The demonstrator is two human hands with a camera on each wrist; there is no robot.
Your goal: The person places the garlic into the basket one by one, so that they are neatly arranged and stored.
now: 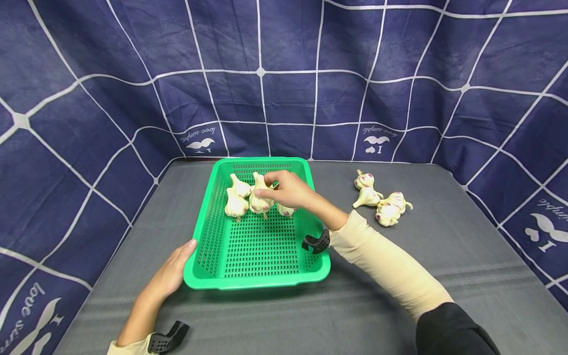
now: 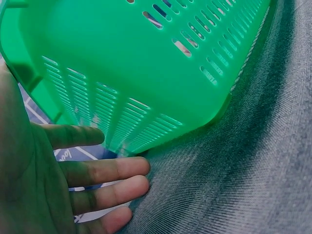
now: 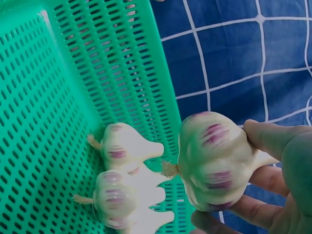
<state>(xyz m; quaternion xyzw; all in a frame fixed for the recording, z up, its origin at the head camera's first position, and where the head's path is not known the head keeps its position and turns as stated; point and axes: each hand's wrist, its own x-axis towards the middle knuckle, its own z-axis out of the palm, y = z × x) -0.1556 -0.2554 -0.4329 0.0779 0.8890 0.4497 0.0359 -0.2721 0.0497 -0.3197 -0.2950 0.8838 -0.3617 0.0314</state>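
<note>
Touching the left rim of a green basket (image 1: 257, 283), the left hand (image 1: 174, 270) has its fingers straight and apart; inside, garlic bulbs (image 1: 236, 203) sit towards the far end. Over the basket, the right hand (image 1: 289, 190) pinches a raised bulb (image 1: 260, 201) between thumb and fingers; farther right, four loose bulbs (image 1: 388, 214) lie on grey cloth (image 1: 364, 315).

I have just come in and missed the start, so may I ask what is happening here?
A person's right hand holds a garlic bulb over the green basket, while the left hand touches the basket's left side near the front. More bulbs lie in the basket's far half, and four other bulbs lie on the grey table, to the basket's right.
</note>
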